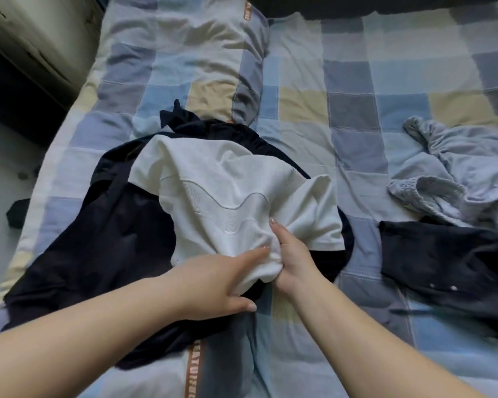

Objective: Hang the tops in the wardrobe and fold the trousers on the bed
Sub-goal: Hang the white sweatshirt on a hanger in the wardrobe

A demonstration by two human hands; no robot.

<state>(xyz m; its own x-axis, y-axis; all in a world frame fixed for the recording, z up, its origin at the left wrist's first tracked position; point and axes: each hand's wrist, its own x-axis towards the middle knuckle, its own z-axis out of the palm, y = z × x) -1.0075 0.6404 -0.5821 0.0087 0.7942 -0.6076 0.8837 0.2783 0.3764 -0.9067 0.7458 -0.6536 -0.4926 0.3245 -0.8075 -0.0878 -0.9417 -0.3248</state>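
White knit cloth is bunched in the right hand, whose fingers and thumb curl round a fistful of the short-sleeved white top near its lower hem, at the centre of the frame. Just left of it the left hand lies flatter: its fingers run straight under or against the same gathered hem, and its thumb rests on the dark cloth below, so it seems to steady the fabric rather than clutch it. Gathering the hem this way looks like the start of lifting the top clear so it can go on a hanger; no hanger or wardrobe is in sight. The white top lies spread, sleeves out, on a larger navy garment that sprawls across the lower left of the frame, so it has to be peeled off that one first. Both rest on the bed's blue, grey and cream checked cover, with a pillow in the same check at the top of the frame. At the right edge a crumpled pale blue garment with an elastic waistband lies above dark trousers with small metal studs, both unfolded and well apart from the hands, probably waiting their turn.
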